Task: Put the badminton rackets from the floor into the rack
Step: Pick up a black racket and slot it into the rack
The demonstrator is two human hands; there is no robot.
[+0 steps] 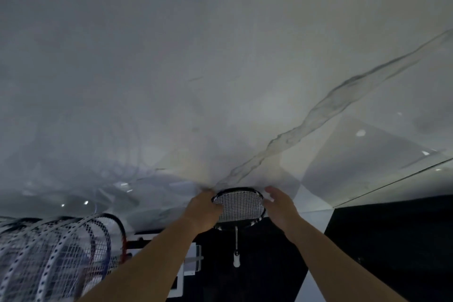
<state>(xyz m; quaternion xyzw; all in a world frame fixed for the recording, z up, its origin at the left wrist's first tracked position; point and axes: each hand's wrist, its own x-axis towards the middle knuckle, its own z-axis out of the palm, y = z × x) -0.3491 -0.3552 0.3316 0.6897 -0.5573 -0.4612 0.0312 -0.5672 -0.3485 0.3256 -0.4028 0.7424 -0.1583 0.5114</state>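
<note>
**Both hands at the head of a black racket**

Curling round the left rim of the black racket (239,208), the left hand (204,209) is grasping the frame, with its fingers over the strings. Just right of that racket's head, the right hand (279,206) is hovering with fingers loosely spread, holding nothing; whether a fingertip is brushing the rim cannot be told. The racket is hanging head-up against the pale marbled wall (220,68), its thin shaft running down to a white handle end below the head, in front of a dark panel.

Left of the black racket and lower, a row of racket heads (56,252) is already standing in the rack (137,244), white, blue and red frames overlapping. Only a dark bar and some pale brackets of the rack are showing, and the slot meant for the black racket is hidden.

To do this step well, the person is probably best keeping the frame held by the rim, not the strings, steadying the far side with the free hand, and lowering the handle straight down so the shaft is not knocking the neighbouring red frame.

No brand, label or writing is readable; the pale marks on the black frame are too blurred to make out.
</note>
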